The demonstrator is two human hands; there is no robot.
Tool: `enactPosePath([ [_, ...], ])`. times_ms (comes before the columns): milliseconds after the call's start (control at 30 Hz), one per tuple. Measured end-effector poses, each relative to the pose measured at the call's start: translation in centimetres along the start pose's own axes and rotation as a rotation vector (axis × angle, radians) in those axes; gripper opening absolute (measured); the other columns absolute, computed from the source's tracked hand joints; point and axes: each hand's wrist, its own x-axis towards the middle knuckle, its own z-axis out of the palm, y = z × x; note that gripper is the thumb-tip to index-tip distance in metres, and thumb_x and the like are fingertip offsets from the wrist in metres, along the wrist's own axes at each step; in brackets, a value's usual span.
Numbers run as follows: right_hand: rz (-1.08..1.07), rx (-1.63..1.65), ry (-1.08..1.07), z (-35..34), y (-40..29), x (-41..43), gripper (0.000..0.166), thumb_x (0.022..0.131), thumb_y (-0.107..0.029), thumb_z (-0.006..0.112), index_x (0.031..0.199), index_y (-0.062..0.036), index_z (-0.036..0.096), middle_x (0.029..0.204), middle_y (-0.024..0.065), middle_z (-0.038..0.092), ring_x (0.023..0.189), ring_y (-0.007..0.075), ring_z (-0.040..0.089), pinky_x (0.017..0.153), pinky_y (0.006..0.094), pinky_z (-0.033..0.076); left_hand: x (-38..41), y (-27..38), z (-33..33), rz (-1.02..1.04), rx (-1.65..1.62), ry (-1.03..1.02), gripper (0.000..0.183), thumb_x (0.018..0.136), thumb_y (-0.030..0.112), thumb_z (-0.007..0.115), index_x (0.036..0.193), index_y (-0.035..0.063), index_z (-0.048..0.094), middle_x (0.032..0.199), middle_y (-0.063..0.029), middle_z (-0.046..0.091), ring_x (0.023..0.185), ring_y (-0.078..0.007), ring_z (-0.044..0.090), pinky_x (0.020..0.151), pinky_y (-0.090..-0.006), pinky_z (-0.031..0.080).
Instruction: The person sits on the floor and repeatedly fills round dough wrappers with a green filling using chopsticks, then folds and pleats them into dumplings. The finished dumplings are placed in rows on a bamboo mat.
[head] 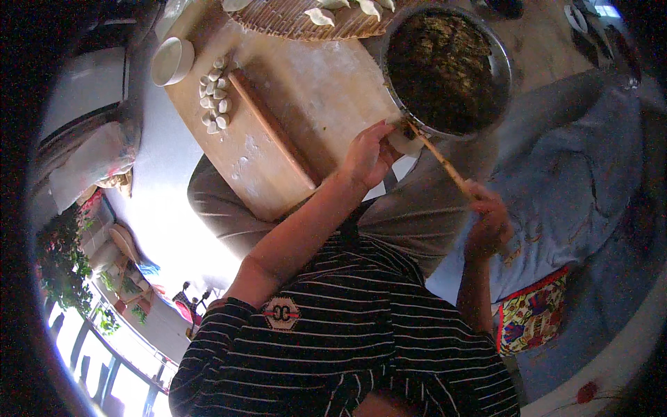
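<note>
My left hand [369, 155] holds a thin round dough wrapper [402, 139] beside the rim of a metal bowl. Dark chopped filling [443, 68] covers the inside of the metal bowl [504, 94]. In my right hand [487, 216] is a wooden stick, probably chopsticks [440, 160], whose tip touches a bit of filling at the wrapper. A wooden rolling pin [271, 130] lies on the floured wooden board [229, 161]. Left of it sit several small dough pieces [214, 96].
A woven tray [292, 26] with several shaped dumplings [319, 16] is beyond the board. A white bowl [173, 61] stands at the board's left corner. Blue cloth [563, 156] spreads to the right, with a patterned fabric piece [531, 313] near it.
</note>
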Motion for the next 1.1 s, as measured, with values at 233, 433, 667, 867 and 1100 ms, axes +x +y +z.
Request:
enactPosePath([
  [233,-0.327,-0.115,-0.349,-0.5,-2.4,-0.3,0.024,0.078,-0.027,0.054,0.079,-0.0042,0.059,0.095,0.0131,0.061,0.084,0.0269,0.059,0.076,0.0392,0.047,-0.5,0.6,-0.1,-0.054,-0.035,-0.027,0.026,0.083,0.010,0.037,0.101,-0.0049,0.048,0.101,-0.0171,0.055,0.094,-0.0285,0.054,0.087,-0.0413,0.042],
  [433,0.102,0.092,0.199,-3.2,0.1,0.6,0.029,0.086,-0.029,0.042,0.081,-0.0050,0.058,0.094,0.0124,0.060,0.083,0.0273,0.057,0.076,0.0366,0.046,-0.5,1.4,-0.6,-0.026,-0.024,0.006,0.030,0.083,0.014,0.039,0.105,-0.0043,0.048,0.103,-0.0143,0.056,0.095,-0.0275,0.054,0.087,-0.0402,0.041],
  [667,-0.001,-0.215,0.034,-2.4,3.5,5.7,0.024,0.089,-0.024,0.041,0.078,-0.0028,0.047,0.091,0.0137,0.059,0.083,0.0247,0.056,0.071,0.0308,0.046,-0.6,1.9,-0.2,-0.016,0.042,0.027,0.031,0.084,0.016,0.039,0.107,-0.0047,0.047,0.104,-0.0149,0.055,0.097,-0.0274,0.053,0.087,-0.0411,0.041],
  [867,0.378,0.221,0.033,-0.3,3.6,6.1,0.027,0.088,-0.025,0.037,0.078,-0.0014,0.047,0.092,0.0200,0.057,0.086,0.0262,0.057,0.071,0.0339,0.050,-0.4,1.8,0.3,-0.011,0.053,0.020,0.033,0.086,0.017,0.038,0.109,-0.0046,0.046,0.108,-0.0152,0.054,0.099,-0.0265,0.052,0.088,-0.0394,0.041],
  [1100,0.436,0.253,0.049,-0.6,2.4,6.5,0.028,0.088,-0.027,0.038,0.077,-0.0021,0.045,0.093,0.0193,0.056,0.086,0.0269,0.057,0.069,0.0326,0.051,0.3,1.3,0.3,-0.042,0.037,0.040,0.034,0.086,0.019,0.038,0.111,-0.0019,0.048,0.108,-0.0132,0.055,0.098,-0.0243,0.054,0.086,-0.0356,0.044],
])
